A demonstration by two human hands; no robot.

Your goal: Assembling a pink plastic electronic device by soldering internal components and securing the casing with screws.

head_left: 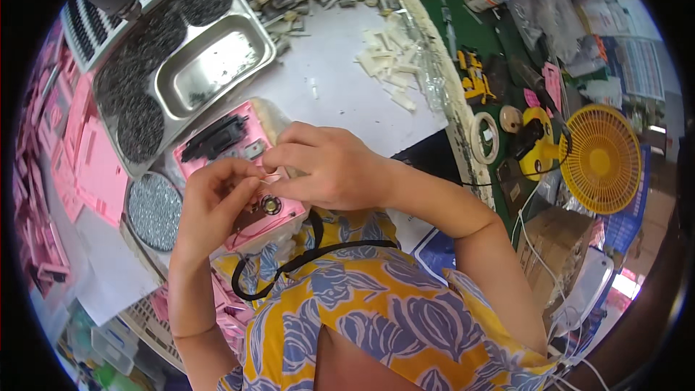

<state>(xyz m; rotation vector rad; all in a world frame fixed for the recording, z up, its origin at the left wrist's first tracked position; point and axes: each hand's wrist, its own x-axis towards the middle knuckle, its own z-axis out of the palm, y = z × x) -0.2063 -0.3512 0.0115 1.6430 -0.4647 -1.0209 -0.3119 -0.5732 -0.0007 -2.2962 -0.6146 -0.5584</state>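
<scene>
An open pink plastic casing (288, 214) lies in front of me, with a black long part (215, 137) and a small grey metal-looking block (254, 148) in its far end. A round dark part with a pale centre (271, 205) sits at its near end. Over the middle of the casing, my left hand (210, 203) pinches a small white piece (271, 177) between thumb and fingertips. My right hand (329, 166) meets it from the other side, thumb and index finger closed on the same white piece. Its exact kind is too small to tell, and fingers hide part of the casing.
Left of my hands are a steel tray (257, 47) with black small parts, a round dish of silvery screws (153, 210) and stacked pink casings (90, 166). White plastic pieces (387, 61) lie beyond. At right stand a yellow fan (601, 161) and a tape roll (483, 138).
</scene>
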